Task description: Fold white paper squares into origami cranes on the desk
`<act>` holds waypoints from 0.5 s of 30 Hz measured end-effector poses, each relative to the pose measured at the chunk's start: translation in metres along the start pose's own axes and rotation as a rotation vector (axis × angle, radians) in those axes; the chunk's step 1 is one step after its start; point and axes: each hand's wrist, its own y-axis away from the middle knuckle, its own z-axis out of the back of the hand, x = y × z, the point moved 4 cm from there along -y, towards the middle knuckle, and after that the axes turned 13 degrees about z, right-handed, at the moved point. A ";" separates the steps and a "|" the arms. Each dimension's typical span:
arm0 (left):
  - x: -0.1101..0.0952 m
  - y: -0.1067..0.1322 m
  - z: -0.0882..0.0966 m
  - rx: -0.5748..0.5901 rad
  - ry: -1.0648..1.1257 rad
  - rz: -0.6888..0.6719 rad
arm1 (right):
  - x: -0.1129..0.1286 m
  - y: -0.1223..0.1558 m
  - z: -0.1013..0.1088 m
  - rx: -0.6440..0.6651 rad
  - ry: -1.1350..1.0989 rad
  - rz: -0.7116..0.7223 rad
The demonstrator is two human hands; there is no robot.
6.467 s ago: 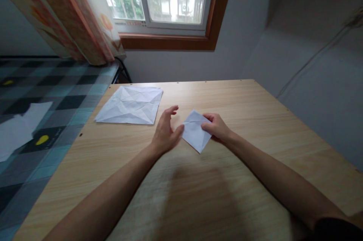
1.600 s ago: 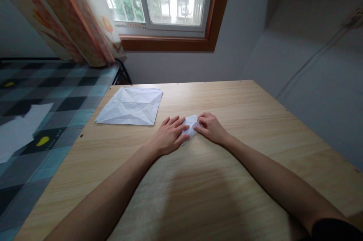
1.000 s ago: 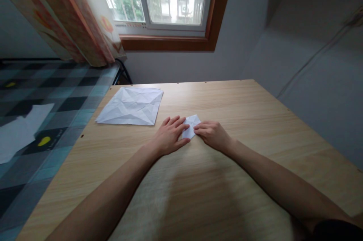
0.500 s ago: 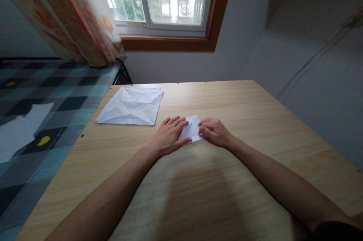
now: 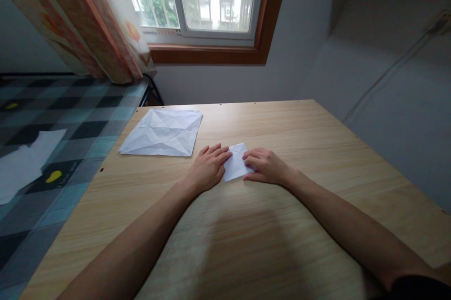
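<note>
A small folded white paper (image 5: 235, 164) lies flat on the wooden table (image 5: 317, 159), between my two hands. My left hand (image 5: 207, 167) rests on its left edge with the fingers stretched out flat. My right hand (image 5: 265, 166) presses on its right side, fingers extended and lying on the paper. Part of the paper is hidden under both sets of fingers.
A larger creased white sheet (image 5: 161, 132) lies unfolded at the table's far left. Left of the table is a bed with a checked blanket (image 5: 52, 121) and white paper (image 5: 21, 161) on it. A window and curtain stand behind; a grey wall runs along the right.
The paper was a larger open diamond earlier; now it is folded smaller. In the last second my right hand slid along it, and both hands stay pressed on it.
</note>
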 end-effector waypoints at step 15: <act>-0.004 0.001 0.010 -0.053 0.008 -0.013 | -0.004 0.005 0.002 -0.137 0.006 -0.135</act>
